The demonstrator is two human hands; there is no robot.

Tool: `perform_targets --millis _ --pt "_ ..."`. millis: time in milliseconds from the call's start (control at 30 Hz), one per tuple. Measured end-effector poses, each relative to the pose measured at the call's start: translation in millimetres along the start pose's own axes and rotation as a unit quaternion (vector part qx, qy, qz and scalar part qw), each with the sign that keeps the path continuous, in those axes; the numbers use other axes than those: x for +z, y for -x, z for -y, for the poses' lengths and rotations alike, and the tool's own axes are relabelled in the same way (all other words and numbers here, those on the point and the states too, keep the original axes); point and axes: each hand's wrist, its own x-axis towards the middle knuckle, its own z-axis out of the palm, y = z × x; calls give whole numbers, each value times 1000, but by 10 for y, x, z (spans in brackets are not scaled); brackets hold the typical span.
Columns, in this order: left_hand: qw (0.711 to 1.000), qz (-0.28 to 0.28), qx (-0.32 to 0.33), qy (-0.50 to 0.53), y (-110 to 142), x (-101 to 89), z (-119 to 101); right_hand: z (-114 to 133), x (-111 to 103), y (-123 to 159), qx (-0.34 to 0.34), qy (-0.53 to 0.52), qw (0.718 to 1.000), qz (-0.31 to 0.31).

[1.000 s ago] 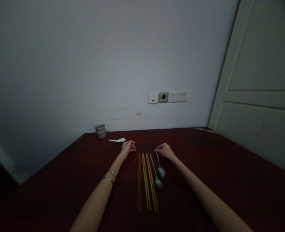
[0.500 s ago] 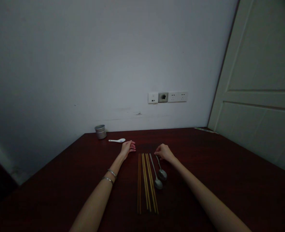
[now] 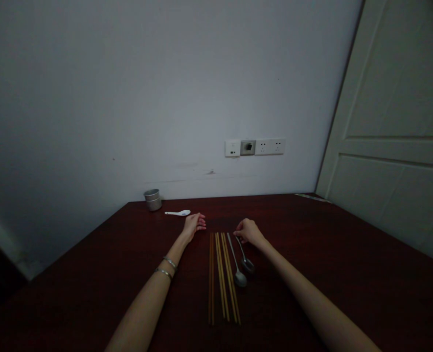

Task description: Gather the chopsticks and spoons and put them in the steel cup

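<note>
My right hand (image 3: 249,230) pinches the handle end of a metal spoon (image 3: 248,266), whose bowl lies toward me on the right. Left of it is a second metal spoon (image 3: 240,279), its handle pointing away. Beside that lie several yellowish chopsticks (image 3: 223,278), then a darker brown pair of chopsticks (image 3: 211,281) on the left, all roughly lengthwise. My left hand (image 3: 193,225) rests on the table beyond the chopsticks, holding nothing, with fingers loosely bent and apart. Close behind it is a white soup spoon (image 3: 179,213).
A grey metal cup (image 3: 152,199) stands at the far left corner of the dark red table (image 3: 293,230). Behind the table rises a white wall with several socket plates (image 3: 255,147). A pale panelled door (image 3: 396,146) borders the right side.
The spoon in my right hand has turned slightly, and its bowl now sits tilted. My left hand and the other utensils look unmoved.
</note>
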Motion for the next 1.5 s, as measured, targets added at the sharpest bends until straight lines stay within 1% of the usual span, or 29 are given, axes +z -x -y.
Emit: perform_targets --millis 233,333,467,533,600,667,733,767,833,933,1000,1133,1200,1267,1300,1367,1400,1433,1467,1500 --pt "1000 -8 -6 4 18 17 -23 38 11 26 2 8 1000 6" --pt "1000 -12 -4 4 25 22 -28 51 10 29 7 33 999 22" --pt "1000 -3 1 3 27 19 -25 51 3 7 21 58 997 42" --pt "1000 -2 2 3 28 17 -26 50 -36 -13 29 58 998 28" --pt "1000 -1 1 3 32 17 -28 44 -116 -38 13 84 996 -12" --pt "1000 1 2 5 35 18 -30 11 -229 -62 -36 142 987 -71" --pt "1000 1 2 6 36 20 -30 -64 -348 -78 -80 214 965 -125" --pt "1000 0 1 6 35 21 -31 -117 -400 -80 -88 247 954 -144" --pt "1000 -2 0 6 32 22 -33 -237 -474 -75 -69 307 935 -163" --pt "1000 0 2 6 27 18 -35 -380 -507 -49 -8 375 914 -156" --pt "1000 0 2 5 27 13 -29 -416 -496 -32 17 399 906 -142" --pt "1000 -4 -5 -4 21 30 -5 -389 -467 -14 21 415 900 -131" --pt "999 -21 -20 -26 4 66 -40 -377 -461 -9 19 417 898 -135" --pt "997 -46 -19 -61 -22 110 -164 -378 -459 -5 18 420 897 -140" --pt "995 -60 -6 -82 -36 125 -267 -382 -459 -4 16 422 896 -142" --pt "987 -86 54 -121 -56 121 -549 -390 -460 -1 10 427 893 -143" --pt "979 -107 86 -153 -59 94 -714 -392 -461 2 7 430 892 -143" --pt "964 -130 120 -198 -57 47 -880 -392 -462 4 5 432 891 -142" --pt "941 -149 173 -249 -52 -19 -1036 -390 -462 7 3 434 890 -141" --pt "908 -177 223 -306 -45 -105 -1171 -387 -462 10 2 435 890 -141"
